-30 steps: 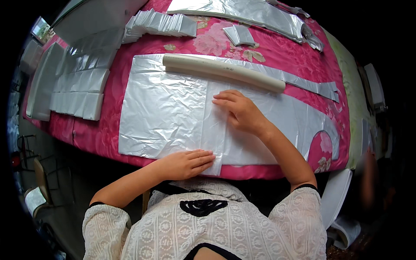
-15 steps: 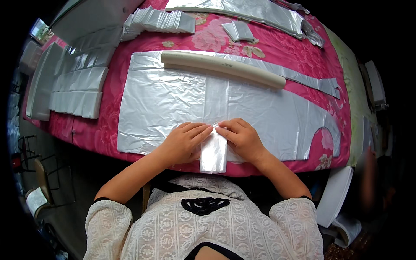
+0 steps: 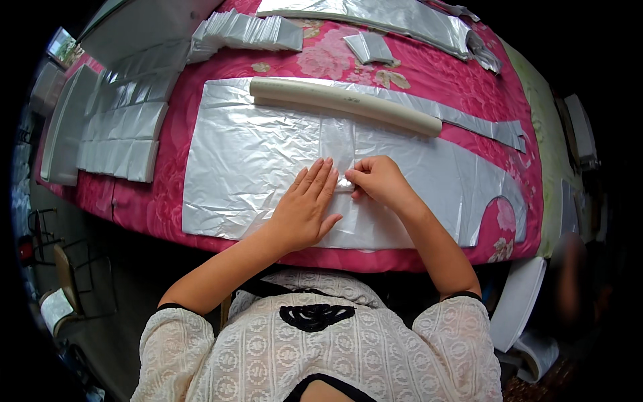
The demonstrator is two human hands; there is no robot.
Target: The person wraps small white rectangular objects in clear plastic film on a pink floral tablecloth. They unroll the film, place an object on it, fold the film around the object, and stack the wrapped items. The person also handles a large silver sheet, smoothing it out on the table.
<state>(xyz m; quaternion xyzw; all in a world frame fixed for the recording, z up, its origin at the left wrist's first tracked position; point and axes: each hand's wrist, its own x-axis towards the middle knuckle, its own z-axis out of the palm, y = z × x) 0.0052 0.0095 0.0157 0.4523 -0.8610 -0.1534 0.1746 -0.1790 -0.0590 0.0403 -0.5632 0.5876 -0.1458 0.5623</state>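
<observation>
A large silvery plastic bag point(image 3: 234, 154) with a cut-out handle at its right end lies flat before me. A narrower, clear folded plastic bag point(image 3: 336, 137) lies across its middle, its near end doubled over. My left hand point(image 3: 305, 209) rests on the plastic beside this fold, fingers stretched out and together, thumb apart. On the fold's right edge, my right hand point(image 3: 375, 179) pinches the folded bag between thumb and fingers. Beyond both hands a long beige tube point(image 3: 345, 106) lies across the plastic, over the far part of the narrow bag.
Rows of folded plastic packets point(image 3: 124, 137) stand at the left by a white bin point(image 3: 67, 130). More packets point(image 3: 248, 32) lean in a far row, with a small pile point(image 3: 368, 48) beside them. Silvery sheets point(image 3: 375, 17) lie along the back of the pink flowered cloth point(image 3: 429, 67).
Both hands have moved away from me, folding the near end of the narrow bag over. My left hand has flattened on the plastic; my right still pinches the bag.
</observation>
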